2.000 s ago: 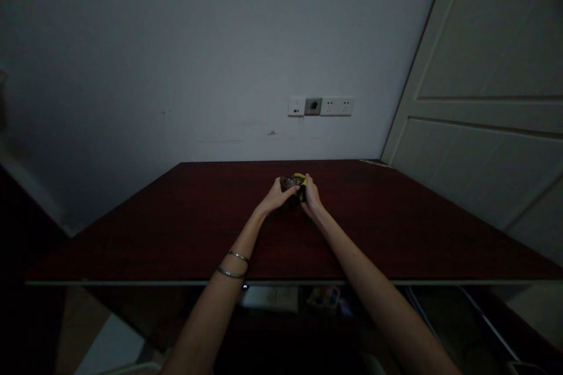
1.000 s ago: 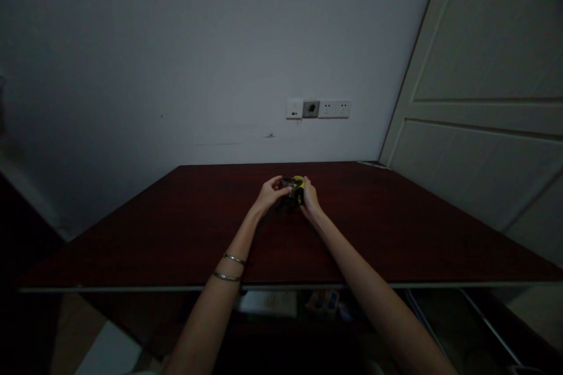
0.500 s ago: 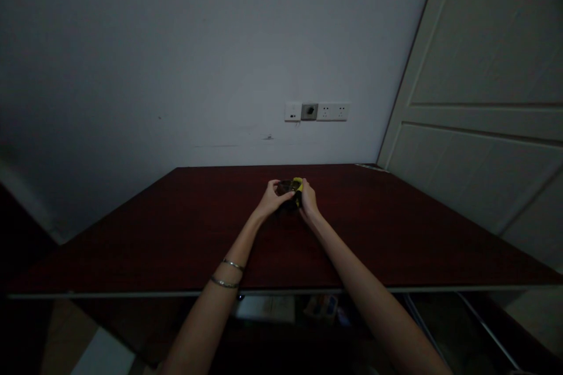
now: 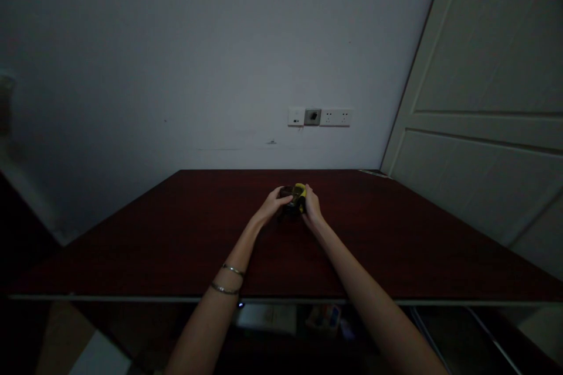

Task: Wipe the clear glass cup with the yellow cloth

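Near the middle of the dark red tabletop, a small dark brown and yellow object (image 4: 295,198) is held between both hands. Its kind is hard to make out in the dim light. My left hand (image 4: 270,207) grips the brown side, with the thumb across the near face. On the yellow side, my right hand (image 4: 312,206) is closed, its fingers partly hidden behind the object. Two silvery bangles (image 4: 225,289) circle my left forearm.
The tabletop (image 4: 153,234) reaches back to a pale wall with sockets and switches (image 4: 328,117). A panelled white door (image 4: 479,129) stands at the right. Below the front edge, a shelf holds a pale flat item (image 4: 268,317) and a small colourful packet (image 4: 324,319).
The view has tilted slightly, so everything sits a little lower. Both hands stay on the object, which appears turned slightly, with more of its yellow end showing.
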Motion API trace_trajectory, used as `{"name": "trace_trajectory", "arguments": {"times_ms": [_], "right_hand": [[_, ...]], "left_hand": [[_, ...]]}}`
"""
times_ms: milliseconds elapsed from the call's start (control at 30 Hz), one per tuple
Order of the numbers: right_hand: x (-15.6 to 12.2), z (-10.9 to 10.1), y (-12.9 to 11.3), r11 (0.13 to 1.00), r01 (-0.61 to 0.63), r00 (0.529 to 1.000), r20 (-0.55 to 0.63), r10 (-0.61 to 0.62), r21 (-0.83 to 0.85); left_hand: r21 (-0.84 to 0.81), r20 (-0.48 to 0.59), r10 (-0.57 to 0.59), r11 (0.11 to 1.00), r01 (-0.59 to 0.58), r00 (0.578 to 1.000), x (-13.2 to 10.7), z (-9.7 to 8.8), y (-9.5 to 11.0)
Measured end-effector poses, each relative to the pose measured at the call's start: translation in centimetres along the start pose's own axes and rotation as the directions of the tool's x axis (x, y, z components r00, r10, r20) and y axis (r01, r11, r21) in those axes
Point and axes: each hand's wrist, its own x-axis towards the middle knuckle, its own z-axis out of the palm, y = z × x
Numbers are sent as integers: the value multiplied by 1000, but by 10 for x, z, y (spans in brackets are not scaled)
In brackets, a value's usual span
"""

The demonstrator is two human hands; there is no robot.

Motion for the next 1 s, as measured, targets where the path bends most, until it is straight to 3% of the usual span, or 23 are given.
{"name": "trace_trajectory", "arguments": {"times_ms": [267,400,500,567,767,1000], "right_hand": [[2,1,4,997,52,998,35,-51,-52],[1,2,7,999,45,998,43,-45,-18],[2,1,8,999,24,999,29,-23,-21],[3,1,9,1000,7,1000,27,-6,-23],[1,0,7,1000,-11,999,32,11,9],[0,1,2,1000,-3,999,35,3,1]], "left_hand": [[104,-159,50,994,-33,986,0,1,0],[177,-56,26,984,-16,998,-4,2,1],[189,-64,4,982,8,998,-7,3,3],[140,-55,-24,990,31,998,-8,3,3],[-82,121,-51,995,62,991,-9,1,10],[93,-71,12,996,-6,997,-4,-3,4]]}}
